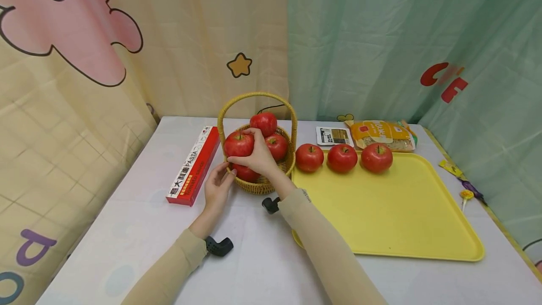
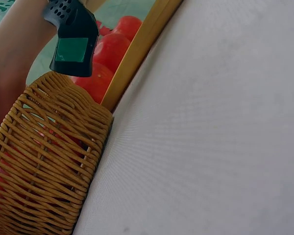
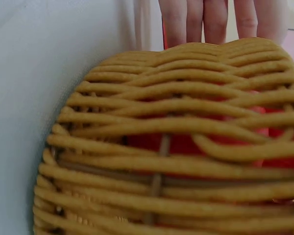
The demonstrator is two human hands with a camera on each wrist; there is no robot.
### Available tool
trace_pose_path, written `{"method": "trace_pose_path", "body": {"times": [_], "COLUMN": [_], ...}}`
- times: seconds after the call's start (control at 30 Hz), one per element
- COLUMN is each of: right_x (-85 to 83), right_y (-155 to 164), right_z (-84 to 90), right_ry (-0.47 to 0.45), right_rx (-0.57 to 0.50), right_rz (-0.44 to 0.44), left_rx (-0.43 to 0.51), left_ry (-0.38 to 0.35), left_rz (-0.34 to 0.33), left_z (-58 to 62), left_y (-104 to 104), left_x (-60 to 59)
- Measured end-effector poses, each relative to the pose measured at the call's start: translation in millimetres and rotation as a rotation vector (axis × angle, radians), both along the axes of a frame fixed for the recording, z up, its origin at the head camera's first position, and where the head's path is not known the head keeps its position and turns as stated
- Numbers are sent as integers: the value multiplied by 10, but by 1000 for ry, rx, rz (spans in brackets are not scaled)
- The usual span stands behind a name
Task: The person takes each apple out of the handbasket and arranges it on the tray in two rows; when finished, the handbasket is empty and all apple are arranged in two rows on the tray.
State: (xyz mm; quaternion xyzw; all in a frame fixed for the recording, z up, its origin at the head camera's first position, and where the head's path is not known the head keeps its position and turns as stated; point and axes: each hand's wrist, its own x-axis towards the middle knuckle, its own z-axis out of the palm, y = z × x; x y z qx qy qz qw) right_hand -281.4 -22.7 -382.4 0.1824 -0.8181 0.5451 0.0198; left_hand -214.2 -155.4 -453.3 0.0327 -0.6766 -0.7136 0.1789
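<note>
A red apple (image 1: 238, 145) is in my right hand (image 1: 259, 155), whose thumb and fingers grip it over the left side of a wicker basket (image 1: 260, 186). My left hand (image 1: 217, 191) holds the basket's left rim near the foot of its arched handle. Inside the basket lie a back apple (image 1: 263, 124), a right apple (image 1: 277, 147) and a front apple (image 1: 244, 173), the last partly covered by my right hand. The right wrist view shows left-hand fingers (image 3: 215, 22) beyond the wicker wall, their tips hidden.
A yellow tray (image 1: 394, 211) on the right bears three apples (image 1: 342, 158) along its back edge. Behind it lie a white packet (image 1: 334, 136) and an orange bag (image 1: 381, 134). A red pasta box (image 1: 194, 166) stands left of the basket. Sweets and a lollipop (image 1: 466, 195) lie far right.
</note>
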Motion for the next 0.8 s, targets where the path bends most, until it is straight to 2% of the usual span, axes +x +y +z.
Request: {"method": "trace_pose_path", "body": {"times": [0.27,0.5,0.67,0.8], "right_x": [89,254,403,472], "right_y": [419,1153,1877,2503], "right_z": [86,335,534,584], "right_ry": [2,-49,-30,27], "right_rx": [63,69,75,82], "right_rz": [144,274,262,129], "left_rx": [21,59,57,51], "left_ry": [18,17,4,-6], "left_rz": [-9,-24,-23,-25], "left_z": [-12,-9,2,8], "left_y": [17,3,0,-11], "left_x": [0,-9,-6,-8]}}
